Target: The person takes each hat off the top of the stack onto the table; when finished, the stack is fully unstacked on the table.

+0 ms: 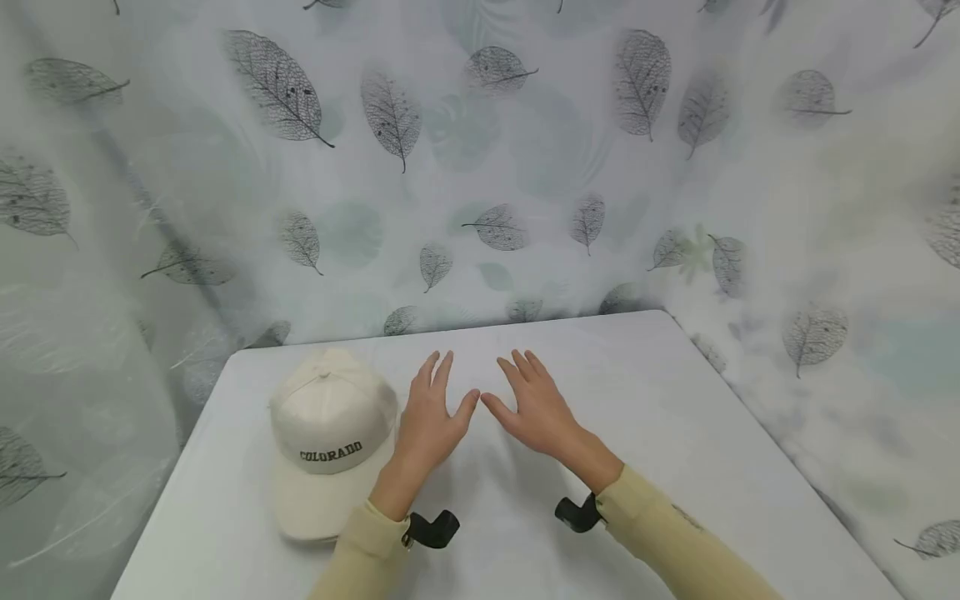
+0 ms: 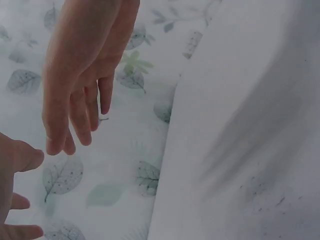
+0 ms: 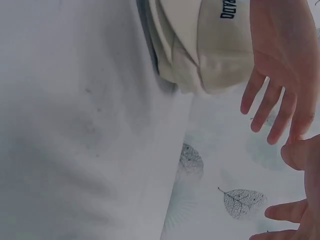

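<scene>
Near the tabletop's (image 1: 675, 400) left edge, a Colorado baseball cap (image 1: 324, 417) rests unaided, leaving your left hand (image 1: 431, 421) and right hand (image 1: 536, 411) empty, fingers apart.

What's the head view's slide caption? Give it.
Bare left hand and right hand above white table, near cream cloth baseball cap.

Curtained-off nook, home vs. lab vs. office can't tell: leaf-print sheets (image 1: 540, 167) w/ plasticky shine at left hang behind & on both sides of a white table (image 1: 675, 392), rm. beyond hidden
</scene>
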`<action>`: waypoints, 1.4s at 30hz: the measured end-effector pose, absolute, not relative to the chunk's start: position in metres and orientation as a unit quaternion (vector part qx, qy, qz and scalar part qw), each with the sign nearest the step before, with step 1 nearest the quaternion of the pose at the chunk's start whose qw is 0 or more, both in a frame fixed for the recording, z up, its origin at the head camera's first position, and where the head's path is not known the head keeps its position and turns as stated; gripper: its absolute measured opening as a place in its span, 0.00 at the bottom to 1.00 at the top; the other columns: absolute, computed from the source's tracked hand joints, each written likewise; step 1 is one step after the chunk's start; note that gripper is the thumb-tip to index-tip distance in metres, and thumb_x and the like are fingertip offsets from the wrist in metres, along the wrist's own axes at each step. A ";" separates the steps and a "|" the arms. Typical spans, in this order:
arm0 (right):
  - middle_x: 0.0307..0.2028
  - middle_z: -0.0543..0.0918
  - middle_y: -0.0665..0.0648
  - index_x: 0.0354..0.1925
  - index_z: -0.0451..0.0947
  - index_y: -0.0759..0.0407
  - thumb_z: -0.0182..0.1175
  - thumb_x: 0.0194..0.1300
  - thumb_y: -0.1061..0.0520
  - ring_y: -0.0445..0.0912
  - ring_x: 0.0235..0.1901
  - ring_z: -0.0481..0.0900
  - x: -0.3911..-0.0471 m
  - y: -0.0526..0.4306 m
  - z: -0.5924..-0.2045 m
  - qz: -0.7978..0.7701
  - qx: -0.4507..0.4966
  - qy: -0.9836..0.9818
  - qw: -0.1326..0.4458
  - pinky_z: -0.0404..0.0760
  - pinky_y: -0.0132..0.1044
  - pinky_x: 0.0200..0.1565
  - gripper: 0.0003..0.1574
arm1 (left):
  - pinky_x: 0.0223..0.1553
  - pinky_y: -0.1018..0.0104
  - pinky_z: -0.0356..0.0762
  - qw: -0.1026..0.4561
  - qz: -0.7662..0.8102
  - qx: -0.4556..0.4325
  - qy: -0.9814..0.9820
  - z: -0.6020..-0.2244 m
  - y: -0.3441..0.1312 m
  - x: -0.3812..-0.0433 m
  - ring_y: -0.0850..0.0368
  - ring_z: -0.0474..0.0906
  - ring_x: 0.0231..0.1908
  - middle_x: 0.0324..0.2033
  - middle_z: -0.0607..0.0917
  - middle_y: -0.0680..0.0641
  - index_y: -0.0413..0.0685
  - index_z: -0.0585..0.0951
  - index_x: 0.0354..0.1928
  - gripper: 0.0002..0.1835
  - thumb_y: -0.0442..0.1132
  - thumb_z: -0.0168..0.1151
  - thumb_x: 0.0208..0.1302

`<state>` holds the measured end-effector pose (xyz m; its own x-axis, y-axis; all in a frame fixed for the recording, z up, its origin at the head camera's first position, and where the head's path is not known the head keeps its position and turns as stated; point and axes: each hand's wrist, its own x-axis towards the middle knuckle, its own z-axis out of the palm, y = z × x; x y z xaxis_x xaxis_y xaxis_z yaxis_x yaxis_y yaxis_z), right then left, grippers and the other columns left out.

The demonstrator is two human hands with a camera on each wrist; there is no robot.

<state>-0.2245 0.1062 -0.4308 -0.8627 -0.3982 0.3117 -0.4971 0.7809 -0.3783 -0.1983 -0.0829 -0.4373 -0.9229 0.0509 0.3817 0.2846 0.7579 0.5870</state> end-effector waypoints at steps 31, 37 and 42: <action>0.63 0.74 0.59 0.67 0.70 0.60 0.52 0.67 0.27 0.57 0.58 0.76 -0.264 -0.034 -0.454 0.538 0.051 -0.812 -0.222 0.74 0.53 0.58 0.47 | 0.49 0.29 0.71 0.059 -0.382 0.282 -0.878 -0.488 -0.269 -0.114 0.20 0.67 0.57 0.63 0.64 0.19 0.26 0.64 0.68 0.48 0.68 0.42 0.70; 0.57 0.78 0.59 0.65 0.72 0.62 0.52 0.68 0.28 0.54 0.55 0.78 -0.266 -0.045 -0.462 0.547 0.046 -0.802 -0.234 0.77 0.47 0.55 0.46 | 0.50 0.32 0.70 0.027 -0.371 0.250 -0.894 -0.494 -0.272 -0.111 0.21 0.67 0.58 0.59 0.69 0.20 0.23 0.66 0.65 0.51 0.71 0.41 0.68; 0.50 0.82 0.58 0.62 0.75 0.63 0.52 0.70 0.30 0.51 0.47 0.82 -0.267 -0.049 -0.467 0.567 0.058 -0.783 -0.250 0.81 0.44 0.49 0.42 | 0.48 0.33 0.72 0.032 -0.372 0.250 -0.893 -0.493 -0.274 -0.109 0.21 0.69 0.56 0.57 0.71 0.20 0.23 0.67 0.65 0.50 0.70 0.42 0.69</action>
<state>-0.2675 -0.0490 -0.4667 -0.8685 -0.3743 -0.3250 0.1922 0.3500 -0.9168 -0.1087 -0.2739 -0.4931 -0.8730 -0.4701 -0.1296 -0.4233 0.5986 0.6800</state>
